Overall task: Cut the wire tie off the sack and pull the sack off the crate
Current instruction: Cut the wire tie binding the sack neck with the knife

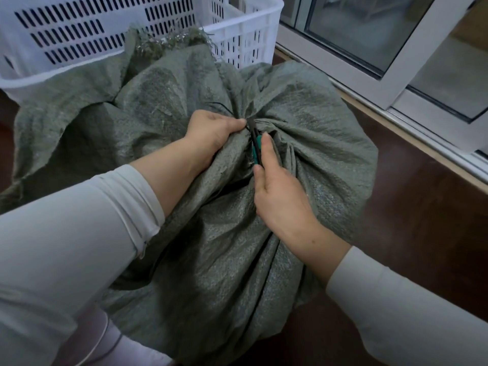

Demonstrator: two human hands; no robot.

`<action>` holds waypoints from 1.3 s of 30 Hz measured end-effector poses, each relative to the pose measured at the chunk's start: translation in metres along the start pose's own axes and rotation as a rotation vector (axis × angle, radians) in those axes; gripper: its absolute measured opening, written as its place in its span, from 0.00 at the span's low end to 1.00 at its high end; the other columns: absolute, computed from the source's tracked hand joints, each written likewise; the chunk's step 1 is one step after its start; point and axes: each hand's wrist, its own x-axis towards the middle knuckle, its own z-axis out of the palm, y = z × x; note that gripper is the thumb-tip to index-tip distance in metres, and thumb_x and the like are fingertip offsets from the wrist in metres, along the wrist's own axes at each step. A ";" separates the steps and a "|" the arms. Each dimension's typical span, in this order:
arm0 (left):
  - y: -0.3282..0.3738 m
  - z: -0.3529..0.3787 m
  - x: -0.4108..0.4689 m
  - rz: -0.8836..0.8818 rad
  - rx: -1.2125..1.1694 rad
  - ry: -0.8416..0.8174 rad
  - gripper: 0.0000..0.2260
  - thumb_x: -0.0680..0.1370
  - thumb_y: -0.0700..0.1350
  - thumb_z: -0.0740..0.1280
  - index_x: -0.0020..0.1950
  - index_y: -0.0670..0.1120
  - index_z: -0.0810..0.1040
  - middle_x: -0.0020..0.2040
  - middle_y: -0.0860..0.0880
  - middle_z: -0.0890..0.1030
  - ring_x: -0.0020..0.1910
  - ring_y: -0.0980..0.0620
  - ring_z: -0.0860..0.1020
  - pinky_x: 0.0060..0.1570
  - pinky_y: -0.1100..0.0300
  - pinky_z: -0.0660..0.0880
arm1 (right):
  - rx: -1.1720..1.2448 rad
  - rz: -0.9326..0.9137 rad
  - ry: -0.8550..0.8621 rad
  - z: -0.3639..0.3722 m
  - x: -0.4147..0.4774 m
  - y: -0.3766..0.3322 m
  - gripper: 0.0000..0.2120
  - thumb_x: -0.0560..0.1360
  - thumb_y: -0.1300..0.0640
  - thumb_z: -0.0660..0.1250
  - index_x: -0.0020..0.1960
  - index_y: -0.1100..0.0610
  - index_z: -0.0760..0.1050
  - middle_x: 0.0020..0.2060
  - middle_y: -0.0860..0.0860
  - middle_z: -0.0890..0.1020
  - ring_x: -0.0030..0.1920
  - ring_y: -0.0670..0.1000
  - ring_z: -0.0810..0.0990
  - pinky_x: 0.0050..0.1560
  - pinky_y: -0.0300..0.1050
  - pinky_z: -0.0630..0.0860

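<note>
Left hand [211, 133] clenches bunched neck of sack [303, 133]; right hand [280, 196] grips green-handled cutters [255, 145], tip at the gather.

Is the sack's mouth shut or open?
Shut: the sack gathers into a tight neck that the left hand grips, cutter tip against it.

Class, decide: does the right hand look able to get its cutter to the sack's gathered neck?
Probably yes: the right hand holds the cutter with its tip at the neck of the sack, and the left hand grips fabric beside it, not across it.
</note>
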 end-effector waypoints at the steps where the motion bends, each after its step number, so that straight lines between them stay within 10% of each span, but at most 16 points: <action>1: -0.001 0.001 0.000 0.011 0.000 0.012 0.04 0.70 0.39 0.73 0.38 0.40 0.80 0.35 0.43 0.80 0.33 0.49 0.78 0.46 0.54 0.79 | -0.006 0.001 -0.004 0.000 0.000 -0.001 0.27 0.82 0.51 0.48 0.77 0.46 0.39 0.57 0.61 0.77 0.54 0.62 0.77 0.53 0.50 0.72; 9: -0.002 0.006 0.006 0.067 0.071 0.051 0.11 0.72 0.37 0.69 0.31 0.45 0.74 0.31 0.47 0.76 0.31 0.50 0.74 0.42 0.59 0.73 | -0.128 -0.021 -0.043 0.003 -0.002 -0.010 0.28 0.82 0.53 0.47 0.77 0.53 0.37 0.46 0.60 0.81 0.40 0.59 0.79 0.42 0.47 0.72; 27: -0.003 0.015 0.016 0.137 0.174 0.218 0.13 0.73 0.43 0.68 0.28 0.45 0.73 0.32 0.45 0.77 0.39 0.49 0.76 0.50 0.52 0.77 | -0.126 -0.001 -0.038 0.002 0.014 -0.016 0.32 0.80 0.58 0.52 0.77 0.56 0.37 0.52 0.62 0.79 0.49 0.61 0.79 0.42 0.46 0.62; 31: 0.002 0.011 0.016 0.120 0.145 0.277 0.07 0.73 0.42 0.69 0.43 0.39 0.82 0.42 0.40 0.82 0.47 0.45 0.81 0.55 0.53 0.77 | -0.122 -0.038 -0.071 0.009 0.007 -0.020 0.32 0.80 0.58 0.52 0.77 0.56 0.36 0.51 0.61 0.80 0.49 0.60 0.79 0.42 0.45 0.63; 39: 0.001 0.010 0.021 0.083 0.121 0.306 0.11 0.73 0.43 0.69 0.30 0.44 0.75 0.34 0.46 0.79 0.42 0.49 0.80 0.52 0.53 0.77 | -0.059 -0.037 -0.087 0.005 0.010 -0.022 0.31 0.80 0.58 0.52 0.77 0.54 0.39 0.44 0.59 0.82 0.41 0.60 0.82 0.47 0.52 0.78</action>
